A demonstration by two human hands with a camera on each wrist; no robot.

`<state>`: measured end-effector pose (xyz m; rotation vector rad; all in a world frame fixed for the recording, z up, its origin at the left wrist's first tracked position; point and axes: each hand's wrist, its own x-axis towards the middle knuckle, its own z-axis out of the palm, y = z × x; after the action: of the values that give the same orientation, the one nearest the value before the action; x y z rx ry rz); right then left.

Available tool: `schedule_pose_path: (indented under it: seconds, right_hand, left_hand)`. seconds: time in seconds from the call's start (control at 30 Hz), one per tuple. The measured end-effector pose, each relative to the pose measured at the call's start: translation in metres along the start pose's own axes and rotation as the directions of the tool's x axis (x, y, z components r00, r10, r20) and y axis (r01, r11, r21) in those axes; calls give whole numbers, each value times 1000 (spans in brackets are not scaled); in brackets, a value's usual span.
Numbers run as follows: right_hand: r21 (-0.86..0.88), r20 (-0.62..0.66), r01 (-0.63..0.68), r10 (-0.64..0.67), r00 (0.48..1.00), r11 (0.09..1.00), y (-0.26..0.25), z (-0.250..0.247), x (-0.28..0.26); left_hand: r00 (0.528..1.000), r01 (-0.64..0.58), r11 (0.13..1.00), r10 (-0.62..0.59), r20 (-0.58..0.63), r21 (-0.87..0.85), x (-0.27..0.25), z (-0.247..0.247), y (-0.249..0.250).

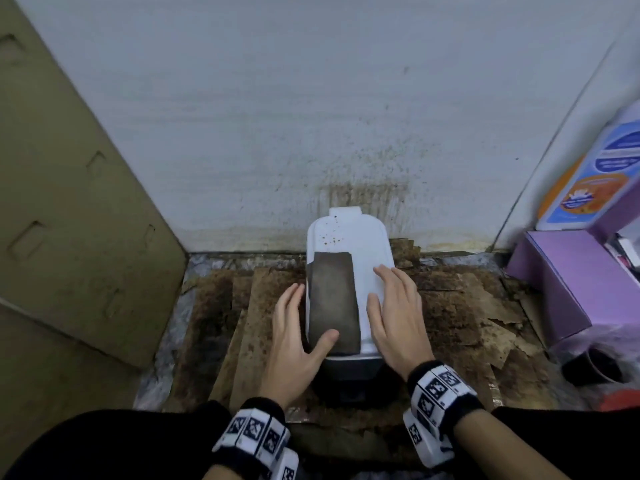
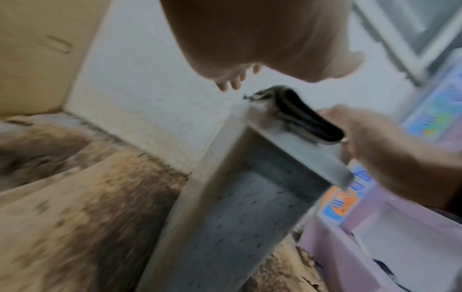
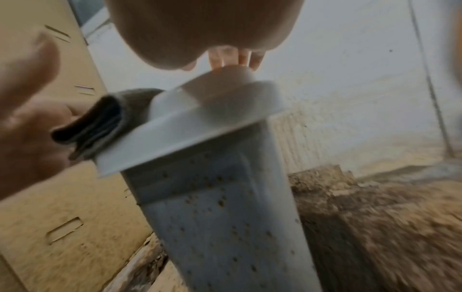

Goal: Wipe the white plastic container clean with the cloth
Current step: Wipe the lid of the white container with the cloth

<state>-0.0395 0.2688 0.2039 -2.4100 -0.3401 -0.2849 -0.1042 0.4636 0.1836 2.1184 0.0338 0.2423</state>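
The stained, flaking brown cardboard sheets (image 1: 263, 306) cover the floor in front of a spattered white wall (image 1: 311, 116), with a tan cardboard panel (image 1: 69, 202) leaning on the left and a lilac cardboard box (image 1: 568, 282) on the right; in the middle, close against the wall, stands the tall white plastic container with a flat rimmed lid (image 1: 363, 244), its grey-white sides dotted with brown specks that show in both wrist views, and a few more specks on the far end of the lid.

It looks rigid, smooth and probably light, so it would likely slide or tip under a hard sideways push; the overhanging lid rim and the two long sides seem the sound places to steady it.

On the lid's left half lies the folded dark grey-brown cloth (image 1: 332, 303), soft and limp, one edge drooping over the rim.

The left hand (image 1: 294, 341) has straight, spread fingers beside the container, its thumb resting on the cloth's near corner, gripping nothing; the right hand (image 1: 394, 317) lies flat and relaxed on the lid's right side, fingers straight, pressing rather than clasping; wiping appears barely begun.
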Motion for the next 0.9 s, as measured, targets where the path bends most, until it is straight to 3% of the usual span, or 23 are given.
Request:
schedule_pose_path:
  seconds: [0.1,0.17,0.3,0.47,0.57,0.73,0.9]
  right_hand:
    - [45,51,-108,106,993,993,19,2,-7]
    - [128,132,-174,157,979,976,23,4,-8]
    - [189,171,-206,174,970,960,26,7,-10]
    - [189,158,-198,169,973,962,27,10,-9]
    - [194,149,-202,175,973,960,26,11,-9]
    - [215,125,-194,170,978,957,25,12,-11]
    - [242,118,-200,176,977,949,24,12,-12]
  left_hand:
    - [990,-117,987,125,-67,112,15,10,20]
    - [989,-144,964,147,3,221,26,23,33]
    - [978,-139,860,40,207,490,48,42,51]
    - [969,-88,754,-86,231,651,57,47,51]
    - [971,-89,754,-79,225,651,58,43,48]
    - [973,45,887,-143,181,459,48,33,42]
    - [982,77,926,-136,135,368,39,33,32]
